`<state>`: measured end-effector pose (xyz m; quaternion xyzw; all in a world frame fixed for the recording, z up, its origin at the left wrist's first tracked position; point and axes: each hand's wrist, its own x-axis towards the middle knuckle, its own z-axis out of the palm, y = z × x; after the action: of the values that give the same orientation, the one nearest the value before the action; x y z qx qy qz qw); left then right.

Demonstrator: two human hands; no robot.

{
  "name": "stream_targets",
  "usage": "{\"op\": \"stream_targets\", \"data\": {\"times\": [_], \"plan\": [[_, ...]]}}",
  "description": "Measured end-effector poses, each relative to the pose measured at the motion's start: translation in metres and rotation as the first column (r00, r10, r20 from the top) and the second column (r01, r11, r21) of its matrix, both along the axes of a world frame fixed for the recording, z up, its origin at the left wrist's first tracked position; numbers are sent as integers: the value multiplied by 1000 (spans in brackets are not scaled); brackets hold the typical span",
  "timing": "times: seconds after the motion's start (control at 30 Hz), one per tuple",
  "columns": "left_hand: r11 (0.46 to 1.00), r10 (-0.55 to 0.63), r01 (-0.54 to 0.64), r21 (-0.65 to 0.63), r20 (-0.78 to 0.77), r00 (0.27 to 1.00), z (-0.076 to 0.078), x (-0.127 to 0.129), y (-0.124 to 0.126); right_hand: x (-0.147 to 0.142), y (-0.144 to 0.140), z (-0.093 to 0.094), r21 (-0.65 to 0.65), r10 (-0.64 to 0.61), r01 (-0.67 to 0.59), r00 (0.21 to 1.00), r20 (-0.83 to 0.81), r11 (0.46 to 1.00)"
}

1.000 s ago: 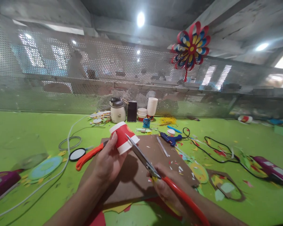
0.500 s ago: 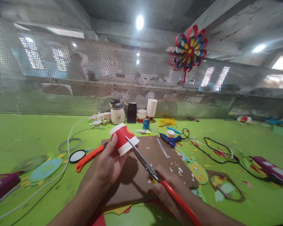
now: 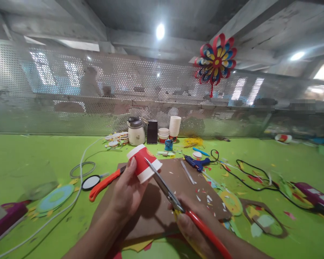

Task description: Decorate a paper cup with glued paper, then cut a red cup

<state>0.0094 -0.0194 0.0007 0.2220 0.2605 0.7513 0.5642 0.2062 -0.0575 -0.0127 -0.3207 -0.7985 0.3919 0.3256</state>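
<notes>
My left hand (image 3: 126,190) is closed round a red and white paper cup (image 3: 144,163), which it holds tilted above a brown cardboard sheet (image 3: 162,219). In my right hand (image 3: 190,219) is a pair of scissors (image 3: 170,196) with long metal blades and red and yellow handles. The blades point up and to the left, their tips in front of the cup's red side. Whether the tips touch the cup, I cannot tell. White paper scraps (image 3: 209,198) are scattered on the right part of the cardboard.
An orange-handled cutter (image 3: 105,184) lies left of the cardboard, a blue glue gun (image 3: 197,163) right of it. A flask (image 3: 136,132), a dark phone (image 3: 152,132) and stacked paper cups (image 3: 175,126) stand at the back. Cables (image 3: 82,162) cross the green table (image 3: 56,154).
The view has shifted slightly, so everything sits a little lower and to the right. Both hands keep hold of the cup and the scissors, and more of the yellow handle shows.
</notes>
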Motion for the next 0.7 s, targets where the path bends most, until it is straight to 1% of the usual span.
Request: {"op": "stream_targets", "data": {"times": [0.1,0.3,0.5,0.7], "plan": [[999,-37,37,5,-18,999,-3,1,-2,-1,0,0,2,6,-6,1000,-29,1000],[999,-49,49,-14,-35,998,-4,3,-3,-1,-3,-4,27,-61,62,998,-28,998],[999,-38,38,4,-25,999,-5,3,-3,-1,1,-7,61,-43,45,999,-24,997],[1000,-25,25,19,-19,1000,-5,2,-3,0,4,-4,113,-16,17,1000,-7,993]]}}
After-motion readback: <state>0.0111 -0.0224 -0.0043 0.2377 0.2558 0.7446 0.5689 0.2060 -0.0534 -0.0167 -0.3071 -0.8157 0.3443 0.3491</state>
